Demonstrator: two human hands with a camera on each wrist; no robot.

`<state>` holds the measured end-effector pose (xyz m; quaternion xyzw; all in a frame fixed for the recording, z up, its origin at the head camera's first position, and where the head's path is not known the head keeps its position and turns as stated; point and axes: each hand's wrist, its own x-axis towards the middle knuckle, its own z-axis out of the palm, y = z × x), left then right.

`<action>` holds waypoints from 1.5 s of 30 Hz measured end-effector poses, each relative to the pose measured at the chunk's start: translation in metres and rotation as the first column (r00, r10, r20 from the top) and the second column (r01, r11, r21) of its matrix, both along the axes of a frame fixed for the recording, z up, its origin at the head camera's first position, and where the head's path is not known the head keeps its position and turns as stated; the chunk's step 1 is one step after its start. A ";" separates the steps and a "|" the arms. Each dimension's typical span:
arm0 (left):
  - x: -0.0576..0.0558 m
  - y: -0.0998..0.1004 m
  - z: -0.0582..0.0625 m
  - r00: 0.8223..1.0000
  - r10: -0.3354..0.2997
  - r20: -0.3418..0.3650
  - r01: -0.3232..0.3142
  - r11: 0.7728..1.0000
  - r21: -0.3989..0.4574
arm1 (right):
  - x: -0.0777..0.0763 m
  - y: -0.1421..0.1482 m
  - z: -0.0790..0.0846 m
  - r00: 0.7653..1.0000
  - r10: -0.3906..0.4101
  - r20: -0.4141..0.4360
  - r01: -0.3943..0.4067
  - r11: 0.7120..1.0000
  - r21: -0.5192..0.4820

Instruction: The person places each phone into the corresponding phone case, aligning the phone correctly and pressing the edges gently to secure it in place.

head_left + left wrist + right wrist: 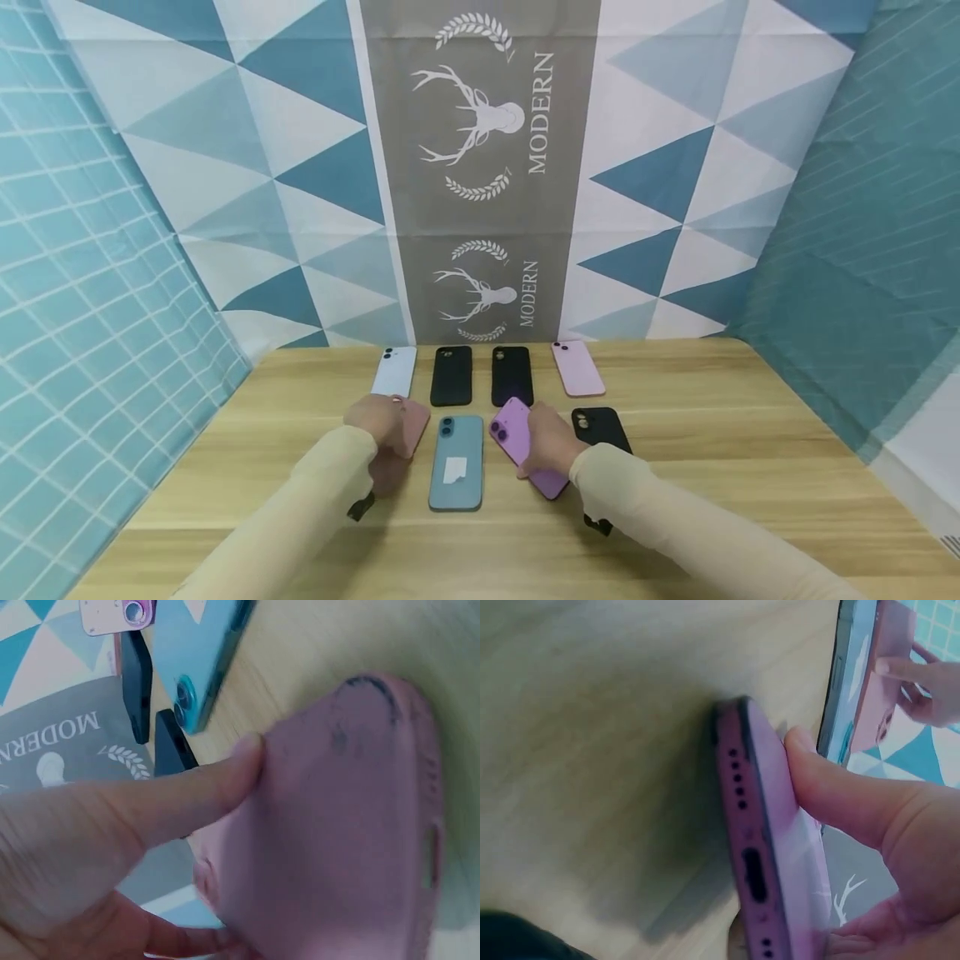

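Observation:
My left hand (381, 419) grips a pink phone (330, 817) by its sides, thumb on one edge and fingers on the other. In the left wrist view its back and a scuffed corner face the camera. A purple phone (512, 431) is held by my right hand (551, 442), thumb on its near long side; the bottom edge with its port shows in the right wrist view. Between the hands a blue phone (468, 437) with a white sticker lies on the table. Close to the right hand is a black phone (602, 427), partly covered by the wrist.
Along the back of the wooden table (720, 517) lie a white phone (393, 372), two black phones, one at left (452, 377) and one at right (512, 377), and a pale pink phone (578, 369). A patterned cloth backdrop (480, 217) stands directly behind them.

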<state>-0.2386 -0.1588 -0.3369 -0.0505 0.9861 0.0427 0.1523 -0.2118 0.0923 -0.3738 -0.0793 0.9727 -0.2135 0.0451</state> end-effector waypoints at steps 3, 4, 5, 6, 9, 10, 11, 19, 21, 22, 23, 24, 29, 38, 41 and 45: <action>0.002 -0.014 -0.005 0.999 -0.034 -0.037 0.034 0.999 -0.017 | 0.004 -0.001 -0.004 0.999 0.031 -0.015 -0.032 0.999 -0.016; 0.004 -0.019 -0.005 0.999 -0.019 -0.045 0.020 1.000 0.018 | 0.005 -0.001 -0.004 0.999 0.043 -0.017 -0.043 0.999 -0.016; 0.006 -0.022 -0.005 0.999 -0.014 -0.050 0.017 0.999 0.050 | 0.005 -0.001 -0.004 0.998 0.052 -0.020 -0.052 0.999 -0.013; 0.007 -0.025 -0.005 0.999 -0.011 -0.049 0.015 0.996 0.084 | 0.006 0.000 -0.003 0.998 0.060 -0.023 -0.061 0.998 -0.007; 0.009 -0.031 0.000 0.999 -0.010 -0.050 0.019 0.983 0.184 | 0.007 0.006 0.004 0.996 0.080 -0.023 -0.080 0.997 0.011; 0.008 -0.031 0.002 0.999 -0.015 -0.052 0.026 0.978 0.208 | 0.007 0.008 0.008 0.996 0.084 -0.022 -0.084 0.996 0.012; 0.007 -0.032 0.005 0.998 -0.024 -0.054 0.036 0.974 0.223 | 0.007 0.011 0.012 0.996 0.085 -0.018 -0.085 0.996 0.008; -0.001 -0.031 0.025 0.995 -0.058 -0.082 0.078 0.961 0.266 | 0.005 0.022 0.039 0.990 0.138 -0.016 -0.138 0.990 0.041; -0.001 -0.030 0.027 0.994 -0.063 -0.086 0.084 0.958 0.275 | 0.008 0.025 0.041 0.988 0.152 -0.005 -0.152 0.987 0.050; 0.000 -0.030 0.027 0.995 -0.065 -0.082 0.086 0.956 0.282 | 0.010 0.026 0.041 0.987 0.161 0.007 -0.161 0.986 0.050; 0.000 -0.028 0.028 0.995 -0.068 -0.079 0.088 0.955 0.284 | 0.011 0.028 0.041 0.985 0.171 0.019 -0.172 0.984 0.053; 0.001 -0.027 0.028 0.994 -0.074 -0.077 0.093 0.953 0.289 | 0.013 0.030 0.041 0.983 0.179 0.031 -0.181 0.982 0.052; 0.008 -0.015 0.032 0.989 -0.127 -0.082 0.145 0.951 0.275 | 0.020 0.037 0.045 0.978 0.184 0.095 -0.187 0.982 0.025; 0.021 0.008 0.047 0.961 -0.204 -0.185 0.240 0.950 0.201 | 0.025 0.046 0.049 0.983 0.097 0.154 -0.099 0.995 0.003; 0.024 0.011 0.051 0.947 -0.230 -0.225 0.274 0.942 0.191 | 0.026 0.048 0.047 0.984 0.081 0.159 -0.077 0.996 -0.034; 0.028 0.012 0.057 0.942 -0.235 -0.242 0.288 0.934 0.214 | 0.023 0.048 0.047 0.988 0.090 0.124 -0.082 0.994 -0.070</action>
